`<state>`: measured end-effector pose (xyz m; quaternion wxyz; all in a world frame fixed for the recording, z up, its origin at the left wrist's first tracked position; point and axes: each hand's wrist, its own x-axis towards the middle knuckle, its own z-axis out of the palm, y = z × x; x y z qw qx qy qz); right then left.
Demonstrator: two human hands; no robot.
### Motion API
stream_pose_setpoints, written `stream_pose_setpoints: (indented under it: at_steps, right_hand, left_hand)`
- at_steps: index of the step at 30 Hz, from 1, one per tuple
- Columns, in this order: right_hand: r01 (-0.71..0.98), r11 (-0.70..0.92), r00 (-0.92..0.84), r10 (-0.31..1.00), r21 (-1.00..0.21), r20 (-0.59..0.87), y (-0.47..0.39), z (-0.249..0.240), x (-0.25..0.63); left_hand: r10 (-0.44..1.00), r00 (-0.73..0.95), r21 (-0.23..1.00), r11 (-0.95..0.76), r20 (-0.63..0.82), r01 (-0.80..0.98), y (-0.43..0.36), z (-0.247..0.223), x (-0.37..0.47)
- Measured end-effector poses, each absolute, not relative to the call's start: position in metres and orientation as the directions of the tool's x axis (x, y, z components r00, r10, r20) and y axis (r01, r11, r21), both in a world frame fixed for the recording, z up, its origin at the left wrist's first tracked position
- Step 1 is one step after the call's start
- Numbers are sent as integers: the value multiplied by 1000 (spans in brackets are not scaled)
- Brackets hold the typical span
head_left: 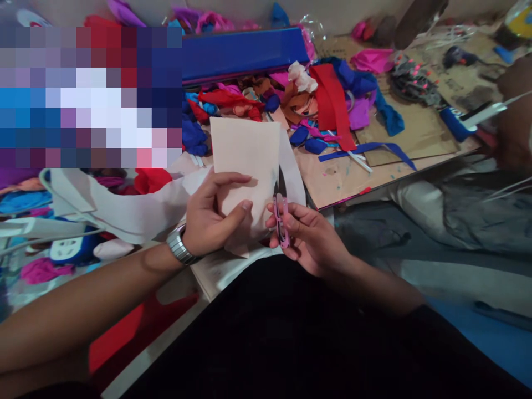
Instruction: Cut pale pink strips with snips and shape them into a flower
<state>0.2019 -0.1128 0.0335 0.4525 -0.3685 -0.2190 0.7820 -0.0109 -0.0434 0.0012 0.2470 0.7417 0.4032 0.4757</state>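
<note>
Slightly left of centre, my left hand (220,213), with a metal watch on its wrist, is closed on a cream sheet (247,147). Its thumb and forefinger lie across the sheet's face; the other fingers are largely hidden behind it. In my right hand (313,235) is a pair of pink-handled thread snips (284,233), gripped by the fingers. Their dark blades point away from me, alongside the sheet's right edge; whether they touch it I cannot tell. Behind the sheet lies white paper (293,172).
Crumpled coloured fabric scraps (332,100) cover the worktable (328,185) beyond my hands. A long blue box (245,52) lies at the back. A blue-and-white power socket (68,244) with cables sits left. Another person's arm (515,105) is at the right.
</note>
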Motion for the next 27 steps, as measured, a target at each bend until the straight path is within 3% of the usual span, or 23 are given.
stream_pose_setpoints:
  at_steps: [7,27]
  right_hand:
    - [-535,-498,-307,867,-682,-392,-112,33,201]
    - [-537,-479,-297,878,-694,-376,-112,33,203]
  left_hand:
    - [801,237,746,-598,549,293,-42,-2,-12]
    - [834,234,777,-551,500,305,-44,-3,-10]
